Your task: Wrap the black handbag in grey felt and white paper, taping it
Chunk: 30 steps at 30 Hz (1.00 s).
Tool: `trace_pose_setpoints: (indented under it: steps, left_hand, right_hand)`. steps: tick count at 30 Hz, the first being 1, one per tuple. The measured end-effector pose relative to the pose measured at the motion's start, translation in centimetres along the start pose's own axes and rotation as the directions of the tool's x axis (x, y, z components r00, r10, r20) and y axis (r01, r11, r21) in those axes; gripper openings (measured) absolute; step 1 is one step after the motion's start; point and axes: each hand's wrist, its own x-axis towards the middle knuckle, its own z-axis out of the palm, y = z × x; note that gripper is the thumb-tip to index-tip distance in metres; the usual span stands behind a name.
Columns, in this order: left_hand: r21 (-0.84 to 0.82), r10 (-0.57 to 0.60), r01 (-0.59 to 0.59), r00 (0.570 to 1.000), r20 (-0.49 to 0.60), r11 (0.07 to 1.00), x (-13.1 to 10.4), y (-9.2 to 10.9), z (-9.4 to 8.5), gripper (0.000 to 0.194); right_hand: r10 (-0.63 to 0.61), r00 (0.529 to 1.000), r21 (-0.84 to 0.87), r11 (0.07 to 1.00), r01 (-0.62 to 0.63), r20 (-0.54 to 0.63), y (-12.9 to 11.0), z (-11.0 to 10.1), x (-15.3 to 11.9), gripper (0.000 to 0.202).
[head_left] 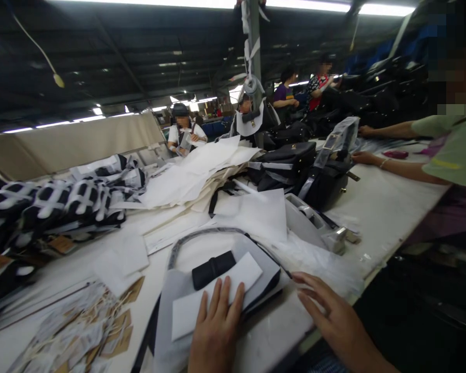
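Observation:
A dark handbag [274,282] lies on the table in front of me, mostly covered by a translucent white sheet [166,316]. Its wrapped handle [202,232] arches away from me. My left hand [219,321] rests flat, fingers spread, on a folded white strip [186,313] on top of the bag. Just beyond that strip is a small black piece with a band round it [213,269]. My right hand [330,311] is off the bag's right side, fingers apart and curved, with nothing visible in it. Its fingertips are close to the bag's right edge.
Paper tags with strings [93,326] are heaped at the front left. Wrapped black bags [58,202] line the left. White sheets [194,166] are stacked mid-table beside a tape dispenser [314,223]. At right, a co-worker's hands [367,155] are by a black bag [326,181].

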Motion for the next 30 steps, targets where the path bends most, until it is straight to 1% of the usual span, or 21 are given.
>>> trace_pose_setpoints:
  steps: [1,2,3,4,5,7,9,10,12,13,14,16,17,18,19,21,23,25,27,29,30]
  left_hand:
    - [0.001,-0.001,0.001,1.000,0.014,1.000,0.1,0.0,-0.3,0.049]
    - [-0.004,-0.004,0.005,1.000,0.027,1.000,0.1,0.1,-0.5,0.051]
    - [-0.014,-0.010,0.010,0.999,0.036,1.000,0.2,0.1,-0.7,0.051]
    - [-0.022,-0.014,0.015,0.999,0.042,1.000,0.3,0.2,-0.8,0.051]
    - [-0.029,-0.013,0.014,0.999,0.044,0.999,0.4,0.2,-0.9,0.051]
    - [-0.041,-0.017,0.018,0.999,0.045,0.999,0.5,0.3,-1.1,0.052]
    - [-0.054,-0.021,0.024,0.999,0.049,0.998,0.5,0.2,-1.3,0.053]
    - [-0.062,-0.024,0.027,0.998,0.050,0.998,0.4,0.2,-1.4,0.054]
    - [-0.078,-0.029,0.031,0.999,0.038,0.996,0.1,-0.2,-1.6,0.053]
    - [-0.084,-0.032,0.034,0.999,0.023,0.996,-0.2,-0.4,-1.7,0.053]
    - [-0.086,-0.036,0.037,0.999,0.010,0.996,-0.5,-0.7,-1.8,0.052]
    - [-0.069,-0.040,0.040,0.999,-0.010,0.997,-1.2,-1.5,-1.8,0.052]
    - [-0.049,-0.036,0.035,0.999,-0.014,0.998,-1.6,-1.9,-1.8,0.052]
    - [-0.026,-0.031,0.031,0.999,-0.015,0.999,-1.9,-2.3,-1.7,0.053]
    - [-0.001,-0.024,0.024,1.000,-0.016,1.000,-2.2,-2.6,-1.6,0.054]
    - [0.038,-0.030,0.030,0.999,-0.022,0.999,-2.6,-3.0,-1.3,0.056]
    - [0.051,-0.050,0.051,0.998,-0.030,0.997,-2.7,-3.2,-1.3,0.058]
    - [0.033,-0.071,0.072,0.997,-0.026,0.997,-2.7,-3.1,-1.4,0.062]
    - [0.001,-0.082,0.082,0.996,-0.019,0.997,-2.5,-2.9,-1.5,0.069]
    - [-0.006,-0.097,0.097,0.994,-0.039,0.995,-2.4,-2.9,-1.5,0.073]
    - [0.003,-0.108,0.109,0.992,-0.057,0.994,-2.4,-2.9,-1.5,0.072]
  right_hand:
    - [0.157,0.985,0.095,0.982,-0.163,0.068,0.2,-0.1,-0.3,0.043]
    - [0.270,0.951,0.178,0.939,-0.295,0.149,0.2,0.0,-0.3,0.053]
    - [0.341,0.913,0.241,0.889,-0.390,0.221,-0.1,0.0,-0.1,0.063]
    - [0.379,0.884,0.285,0.846,-0.451,0.274,-0.5,0.1,0.2,0.073]
    - [0.395,0.864,0.317,0.814,-0.487,0.312,-1.2,0.2,0.7,0.079]
    - [0.365,0.849,0.377,0.777,-0.504,0.382,-2.6,0.2,1.6,0.081]
    - [0.296,0.837,0.428,0.752,-0.501,0.460,-3.9,0.1,2.3,0.070]
    - [0.275,0.822,0.441,0.736,-0.513,0.499,-4.3,0.0,2.4,0.063]
    - [0.281,0.788,0.431,0.713,-0.553,0.548,-4.9,0.0,2.6,0.051]
    - [0.297,0.781,0.415,0.715,-0.563,0.549,-5.1,0.2,2.5,0.049]
    - [0.307,0.787,0.404,0.725,-0.558,0.536,-5.3,0.5,2.4,0.049]
    - [0.283,0.820,0.428,0.742,-0.516,0.497,-5.7,1.6,2.2,0.051]
    - [0.261,0.836,0.468,0.730,-0.499,0.483,-6.0,2.2,2.1,0.052]
    - [0.245,0.843,0.518,0.696,-0.497,0.479,-6.3,3.0,2.0,0.053]
    - [0.241,0.842,0.571,0.642,-0.511,0.483,-6.7,3.7,2.0,0.052]
    - [0.269,0.824,0.649,0.514,-0.561,0.499,-7.3,5.1,2.3,0.047]
    - [0.313,0.811,0.690,0.425,-0.585,0.494,-7.9,6.1,2.8,0.043]
    - [0.335,0.811,0.710,0.396,-0.583,0.480,-8.4,6.6,3.5,0.044]
    - [0.352,0.809,0.709,0.394,-0.585,0.471,-8.9,6.8,4.1,0.045]
    - [0.365,0.803,0.701,0.398,-0.592,0.471,-9.3,7.0,4.4,0.046]
    - [0.364,0.804,0.699,0.401,-0.592,0.471,-9.5,7.0,4.5,0.047]
